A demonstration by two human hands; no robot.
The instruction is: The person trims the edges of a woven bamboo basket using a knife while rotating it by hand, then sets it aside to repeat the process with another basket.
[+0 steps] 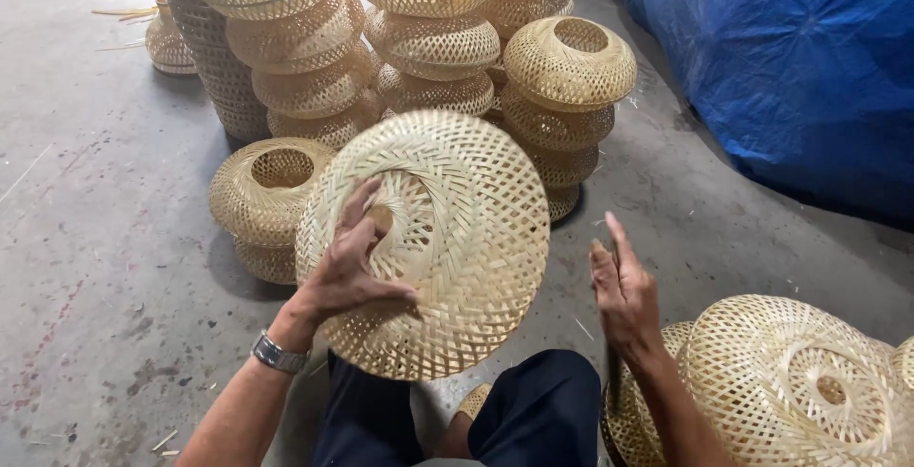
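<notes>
Over lap, left hand (pixel 354 262) grips woven shade (pixel 433 238); right hand (pixel 624 286) open.

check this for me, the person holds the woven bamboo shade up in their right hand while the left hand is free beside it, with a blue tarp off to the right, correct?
Not quite: the hands are swapped. The head view shows the left hand, the one with the wristwatch, holding the woven bamboo shade, its fingers hooked into the centre opening. The right hand is free beside it. The blue tarp is indeed off to the right.

The woven shade (pixel 447 238) is pale straw in an open lattice weave, the tarpaulin (pixel 790 58) bright blue, the floor (pixel 86 238) mottled grey, the trousers (pixel 533 419) navy.
</notes>
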